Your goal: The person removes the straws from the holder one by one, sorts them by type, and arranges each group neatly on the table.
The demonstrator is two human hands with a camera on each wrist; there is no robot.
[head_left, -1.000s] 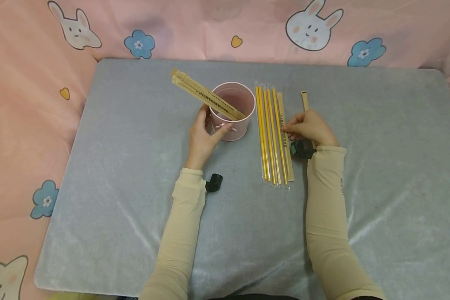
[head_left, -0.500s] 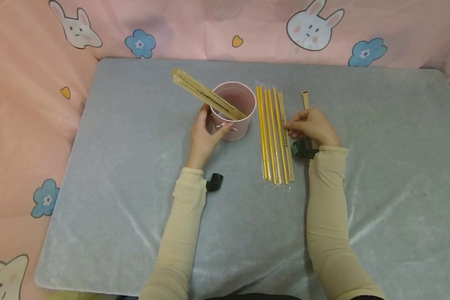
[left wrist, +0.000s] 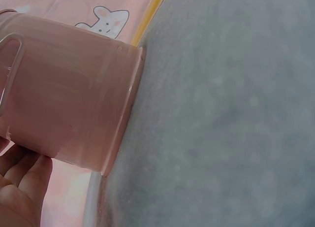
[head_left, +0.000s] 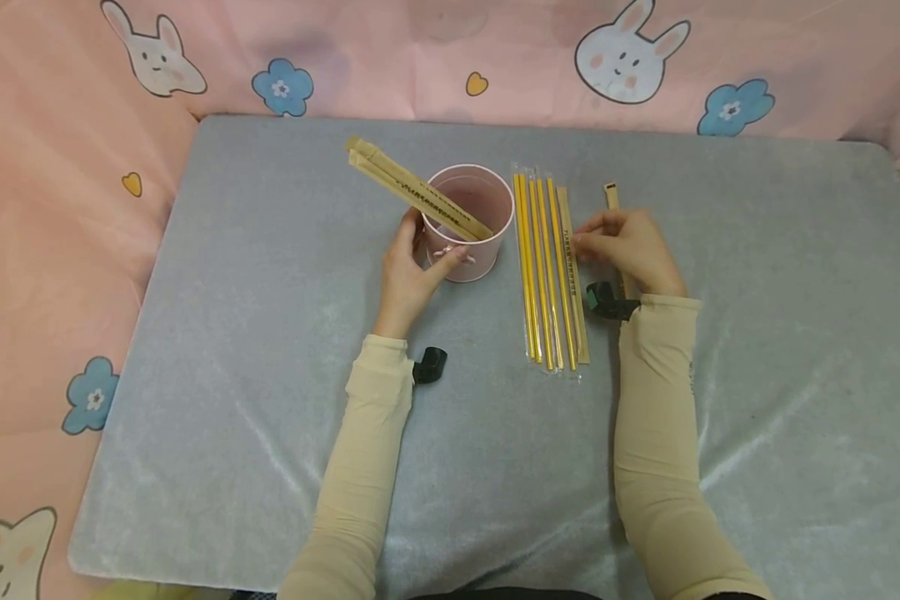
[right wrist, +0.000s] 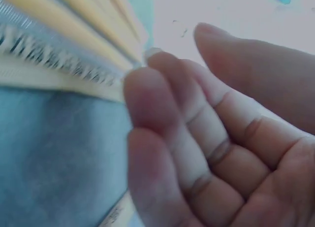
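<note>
My left hand [head_left: 408, 275] grips the pink bucket [head_left: 483, 260] from its left side, the thumb on the front wall near a small handle fitting. Several brown paper-wrapped sticks [head_left: 405, 192] lean out of the bucket toward the back left. My right hand [head_left: 632, 254] hovers beside a printed paper-wrapped stick [head_left: 571, 267] at the right end of a row; its fingers are loosely bent around nothing. In the right wrist view, the thumb stands apart from the fingertips [right wrist: 147, 96], which overlap the end of the printed wrapper.
Left of that printed wrapper lie several thin yellow sticks [head_left: 541, 275] in clear plastic, side by side. Another paper-wrapped stick [head_left: 612, 197] lies partly hidden under my right hand. A grey cloth covers the table [head_left: 270, 292]; a pink patterned curtain [head_left: 390, 58] hangs behind it.
My right hand has shifted slightly back and to the right, away from the printed paper-wrapped stick. My left hand and the bucket stay in place.
</note>
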